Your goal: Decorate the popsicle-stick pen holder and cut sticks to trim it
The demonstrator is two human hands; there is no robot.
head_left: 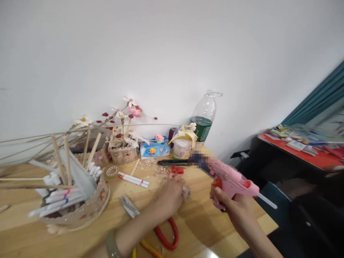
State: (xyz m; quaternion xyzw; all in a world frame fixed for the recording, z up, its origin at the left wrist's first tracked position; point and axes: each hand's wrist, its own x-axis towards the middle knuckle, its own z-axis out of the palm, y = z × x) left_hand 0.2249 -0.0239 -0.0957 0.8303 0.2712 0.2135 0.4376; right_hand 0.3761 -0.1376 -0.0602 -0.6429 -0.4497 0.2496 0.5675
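Observation:
My right hand [228, 202] is wrapped round the handle of a pink glue gun [231, 177]. A white glue stick [268, 200] sticks out of its rear end, and an orange trigger shows at my fingers. My left hand [172, 190] is closed low over the table, with a small pale, crumpled-looking thing [186, 192] at its thumb side; its kind is too blurred to tell. Just beyond my left fingertips lies a small red object [176, 169]. Under my left forearm are scissors [130, 206] with red handles.
A decorated basket [99, 202] of markers and sticks stands left. Behind are a flower pot [122, 152], a wipes pack [156, 147], a white jar [181, 147] and a plastic bottle [204, 122]. A black cutter [173, 162] lies among wood shavings [153, 165]. Two white pens [133, 180] lie nearby.

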